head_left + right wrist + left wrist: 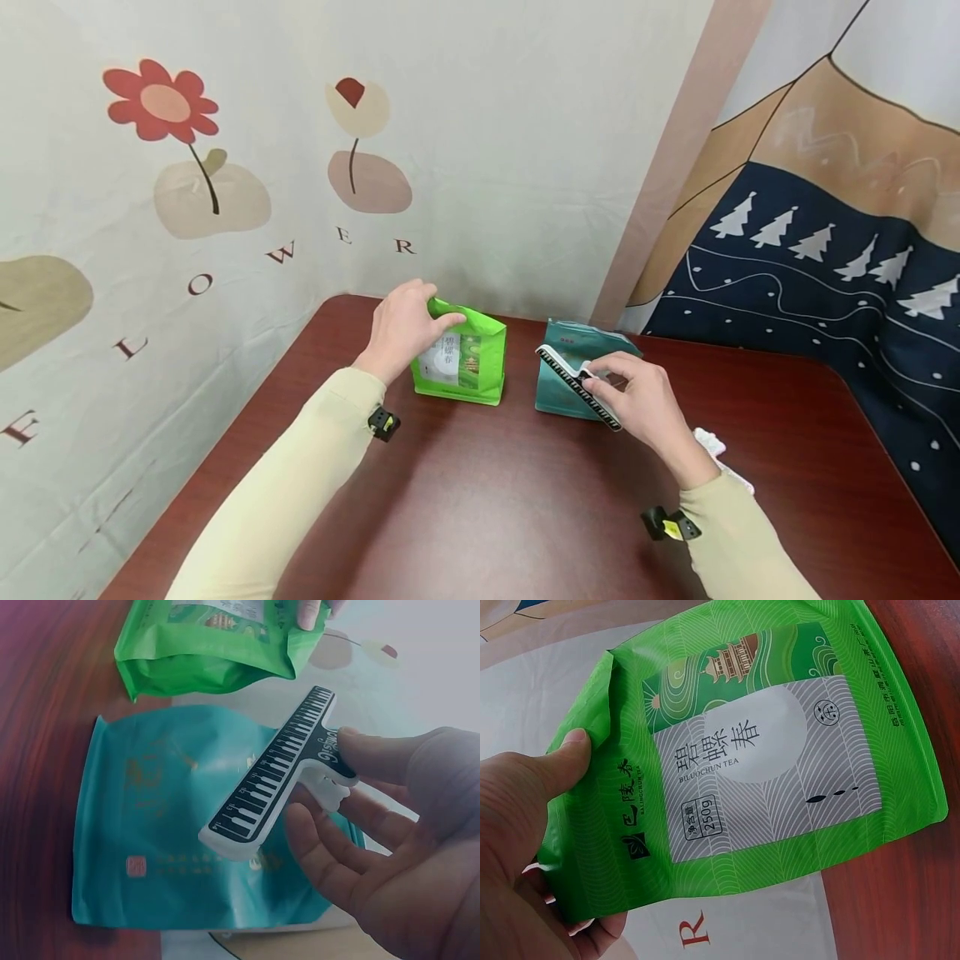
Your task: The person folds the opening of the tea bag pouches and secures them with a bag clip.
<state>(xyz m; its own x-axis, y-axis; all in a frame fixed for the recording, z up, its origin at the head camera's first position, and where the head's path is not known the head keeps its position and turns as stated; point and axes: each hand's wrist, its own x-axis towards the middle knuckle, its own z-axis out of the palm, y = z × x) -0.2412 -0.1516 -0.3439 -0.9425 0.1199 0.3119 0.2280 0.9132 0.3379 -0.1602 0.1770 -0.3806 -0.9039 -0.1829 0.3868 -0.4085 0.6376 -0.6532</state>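
A bright green tea bag (491, 358) stands on the table, its label reading Biluochun Tea in the left wrist view. My left hand (406, 327) pinches the bag's top edge, thumb (574, 754) on the front face and fingers behind. In my right hand (637, 396) is a bag clip (274, 772) with a piano-key pattern and white edges, gripped by its handles between thumb and fingers. Behind that clip a teal bag (157, 825) stands upright, to the right of the green one. Whether the clip touches the teal bag I cannot tell.
A white item (711, 442) lies on the table, partly hidden behind my right wrist. The reddish-brown table (465, 492) meets a pale printed curtain (487, 167) at the back and left. Dark blue fabric with white trees (810, 275) hangs at the right.
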